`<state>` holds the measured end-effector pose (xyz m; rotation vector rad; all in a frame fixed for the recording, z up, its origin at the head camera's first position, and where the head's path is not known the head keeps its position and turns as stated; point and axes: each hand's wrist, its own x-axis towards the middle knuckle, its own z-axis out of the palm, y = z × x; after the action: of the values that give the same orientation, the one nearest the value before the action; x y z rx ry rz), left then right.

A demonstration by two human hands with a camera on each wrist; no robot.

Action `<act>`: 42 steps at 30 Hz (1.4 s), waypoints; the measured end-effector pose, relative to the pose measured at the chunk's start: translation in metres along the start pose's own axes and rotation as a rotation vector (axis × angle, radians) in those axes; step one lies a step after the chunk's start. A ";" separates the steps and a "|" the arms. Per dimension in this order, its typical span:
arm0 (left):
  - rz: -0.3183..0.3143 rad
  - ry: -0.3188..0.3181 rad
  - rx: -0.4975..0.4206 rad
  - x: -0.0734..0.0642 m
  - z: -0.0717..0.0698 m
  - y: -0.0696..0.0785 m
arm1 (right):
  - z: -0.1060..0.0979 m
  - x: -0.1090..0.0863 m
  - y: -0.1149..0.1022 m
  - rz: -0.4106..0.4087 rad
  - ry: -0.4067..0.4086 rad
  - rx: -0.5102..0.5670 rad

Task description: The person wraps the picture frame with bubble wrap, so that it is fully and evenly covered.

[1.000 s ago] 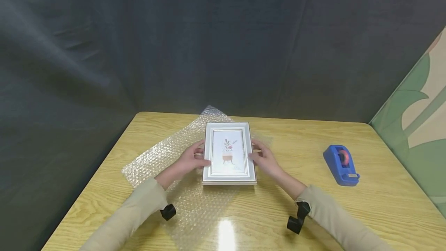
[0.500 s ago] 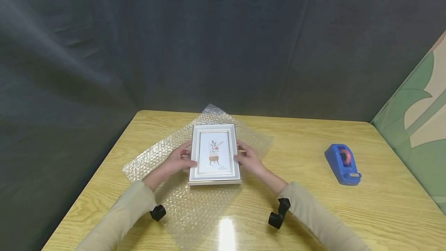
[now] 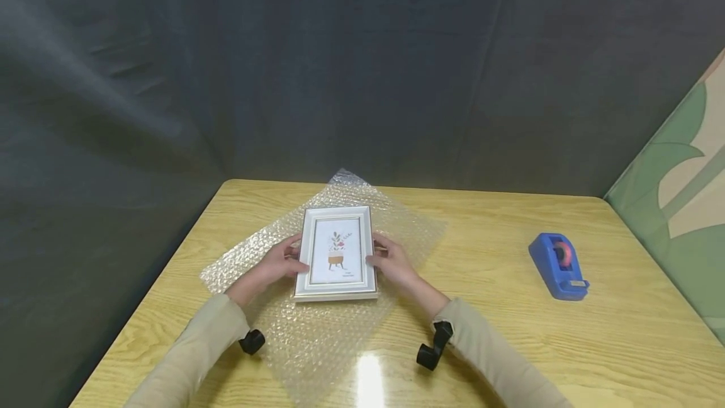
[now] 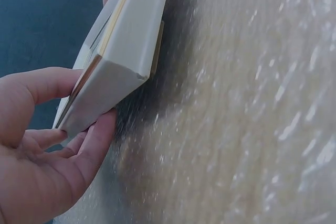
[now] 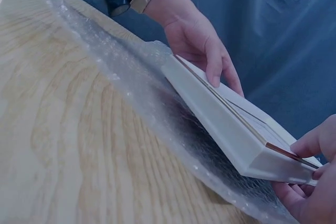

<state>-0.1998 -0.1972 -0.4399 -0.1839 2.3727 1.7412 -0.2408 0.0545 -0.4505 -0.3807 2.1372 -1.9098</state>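
A white picture frame (image 3: 337,254) with a plant print faces up between both hands, over a sheet of bubble wrap (image 3: 317,345). My left hand (image 3: 275,262) grips its left edge, thumb on the front and fingers beneath, as the left wrist view shows on the frame's side (image 4: 105,90). On the opposite edge my right hand (image 3: 394,263) holds it the same way; its thumb lies on the front in the right wrist view. Both wrist views show the frame (image 5: 220,124) held slightly above the wrap, with shadow under it. Its back is mostly hidden.
A blue tape dispenser (image 3: 557,266) with a pink roll stands on the right part of the wooden table (image 3: 481,238). A dark curtain (image 3: 362,68) hangs behind the table's far edge. A patterned panel (image 3: 685,194) borders the right side.
Both hands have carried the picture frame leftward and slightly lower, from the wrap's right part to over its middle. The bubble wrap and tape dispenser have stayed in place.
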 end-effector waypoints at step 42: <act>0.085 -0.049 0.318 -0.038 -0.016 -0.014 | -0.006 -0.020 0.006 -0.233 -0.284 -0.404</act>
<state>-0.1608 -0.2174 -0.4391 0.0063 2.6111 1.3558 -0.2240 0.0679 -0.4560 -0.9544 2.3490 -1.4042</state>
